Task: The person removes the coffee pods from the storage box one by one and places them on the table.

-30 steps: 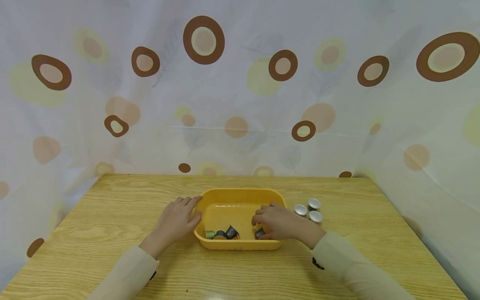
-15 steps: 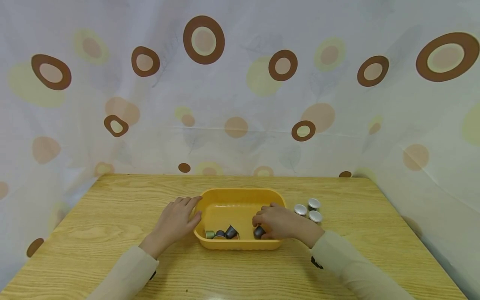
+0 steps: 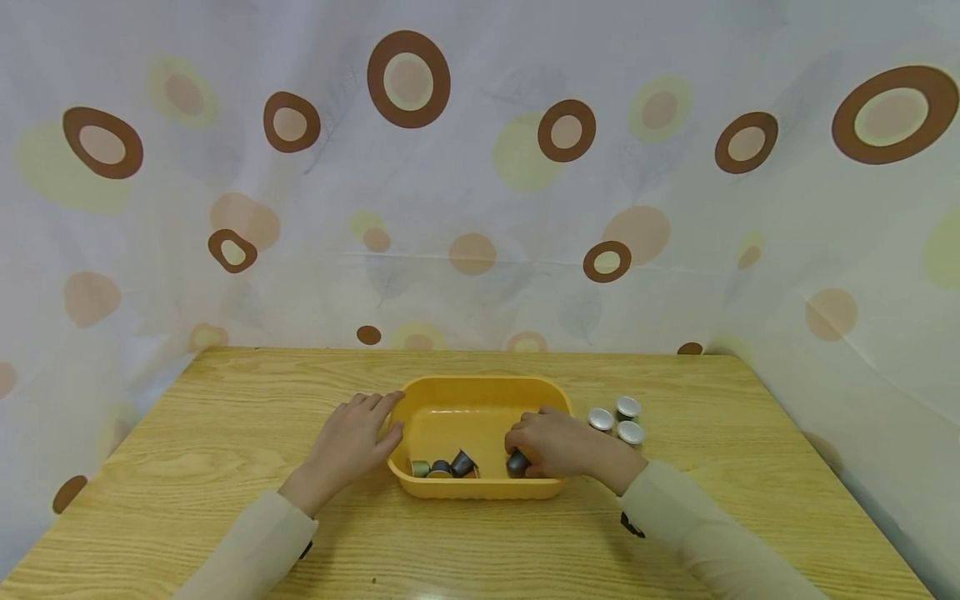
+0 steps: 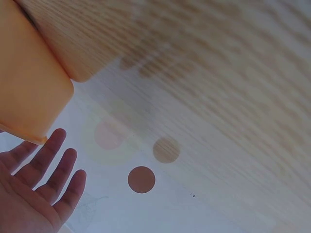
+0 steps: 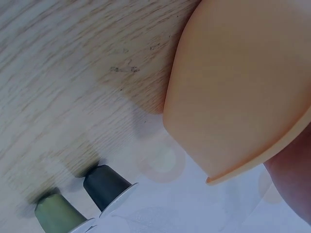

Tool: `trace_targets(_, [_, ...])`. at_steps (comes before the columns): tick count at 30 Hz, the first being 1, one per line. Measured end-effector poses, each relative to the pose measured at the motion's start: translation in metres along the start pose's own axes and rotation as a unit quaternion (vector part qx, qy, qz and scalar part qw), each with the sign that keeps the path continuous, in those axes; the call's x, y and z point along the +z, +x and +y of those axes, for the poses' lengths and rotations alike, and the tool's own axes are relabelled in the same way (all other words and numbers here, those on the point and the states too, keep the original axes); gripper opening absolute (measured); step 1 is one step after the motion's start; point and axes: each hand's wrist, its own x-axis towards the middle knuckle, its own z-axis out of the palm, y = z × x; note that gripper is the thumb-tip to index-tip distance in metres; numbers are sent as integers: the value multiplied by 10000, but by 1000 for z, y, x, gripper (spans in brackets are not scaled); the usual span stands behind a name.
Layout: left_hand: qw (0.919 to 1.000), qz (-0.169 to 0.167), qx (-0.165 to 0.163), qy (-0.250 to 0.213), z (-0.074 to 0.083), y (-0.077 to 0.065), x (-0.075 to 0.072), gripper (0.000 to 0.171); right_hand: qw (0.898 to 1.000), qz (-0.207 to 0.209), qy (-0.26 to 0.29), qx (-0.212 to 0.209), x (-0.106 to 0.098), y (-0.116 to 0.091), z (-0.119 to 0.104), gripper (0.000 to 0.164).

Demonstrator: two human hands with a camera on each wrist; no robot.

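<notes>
My right hand (image 3: pixel 555 442) reaches over the right rim of a yellow plastic tub (image 3: pixel 480 490). Its curled fingers hold a dark coffee capsule (image 3: pixel 517 464) low inside, close to the front wall. At the tub's left rim rests my left hand (image 3: pixel 352 442), fingers loosely extended; the left wrist view shows its fingers (image 4: pixel 43 160) spread beside the rim. Along the front left of the tub lie a green capsule (image 3: pixel 419 469), a dark capsule (image 3: pixel 440 467) and a tilted dark grey capsule (image 3: pixel 462 463), with a bit of orange beside it. The right wrist view hides the right fingers behind the tub wall.
Right of the tub, three capsules stand lid up on the wooden table (image 3: pixel 480 550), one with a silver lid (image 3: pixel 628 407) at the back. The right wrist view shows a black capsule (image 5: pixel 107 188) and a green capsule (image 5: pixel 60 213) there. A patterned curtain (image 3: pixel 480 183) hangs behind.
The dark capsule at my right fingers has turned slightly and shifted a little left, and the fingers have closed in on it. My left hand and the tub have stayed put.
</notes>
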Motion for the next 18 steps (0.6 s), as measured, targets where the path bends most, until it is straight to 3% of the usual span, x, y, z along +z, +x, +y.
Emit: trace_targets(18, [10000, -33, -10, -40, 1, 0, -1, 42, 9991, 318, -266, -89, -1, -1, 3, 24])
